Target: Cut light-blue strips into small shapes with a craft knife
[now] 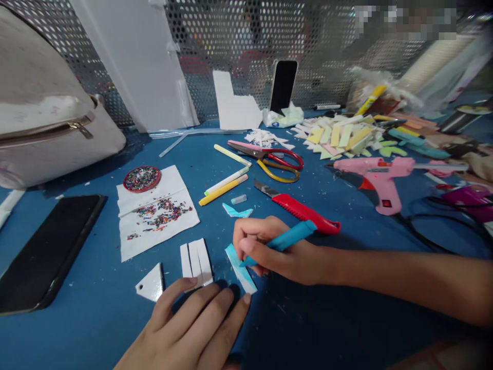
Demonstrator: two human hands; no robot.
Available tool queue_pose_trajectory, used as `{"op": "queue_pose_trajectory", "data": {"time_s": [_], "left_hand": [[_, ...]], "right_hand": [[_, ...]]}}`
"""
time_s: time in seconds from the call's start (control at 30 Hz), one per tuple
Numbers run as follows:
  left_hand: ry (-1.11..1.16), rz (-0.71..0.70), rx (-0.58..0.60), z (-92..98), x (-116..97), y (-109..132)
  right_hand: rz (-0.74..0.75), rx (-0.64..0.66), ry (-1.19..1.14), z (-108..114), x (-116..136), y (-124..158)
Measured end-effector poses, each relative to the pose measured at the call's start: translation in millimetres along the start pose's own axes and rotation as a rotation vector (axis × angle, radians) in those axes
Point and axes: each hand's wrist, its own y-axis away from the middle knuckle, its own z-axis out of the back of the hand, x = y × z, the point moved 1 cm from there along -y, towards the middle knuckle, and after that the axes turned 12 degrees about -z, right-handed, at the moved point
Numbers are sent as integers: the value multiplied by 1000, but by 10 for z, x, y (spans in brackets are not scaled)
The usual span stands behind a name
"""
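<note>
My right hand (275, 246) is closed round a blue marker (295, 236), its tip against a small white strip (242, 272) partly coloured light blue. With its fingers stretched out, my left hand (200, 318) lies flat on the blue table. One of its fingertips touches the strip's near end, and another rests at white cut pieces (197, 261) lying side by side. Left of these is a white piece with a hole (152, 285). Beyond my right hand lie a blue-coloured scrap (236, 211), a small pale blue cap (239, 199) and a red utility knife (304, 210) with its blade out.
Scissors (269, 154), a yellow marker (223, 190) and a pink glue gun (379, 177) lie farther back. Glitter bits lie on a paper sheet (131, 246). A dark phone (50, 246) and a pale backpack (50, 103) are leftward. Foam scraps (342, 136) pile up at the back right.
</note>
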Motion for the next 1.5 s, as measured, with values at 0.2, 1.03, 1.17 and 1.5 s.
{"op": "queue_pose_trajectory", "data": {"time_s": [0.2,1.03,1.17,1.5], "left_hand": [[1,-2,-24,-31,10,-1],[39,15,20,33,-1,-41],[38,33,33,19,0,-41],[-45,40,113,-16,-21,-17]], "right_hand": [[20,-49,201,-14,64,-2],[17,-35,-73,-17,-41,-75],[47,-35,-15,-11,-27,-36],[169,-72,306,-53,-22,40]]}}
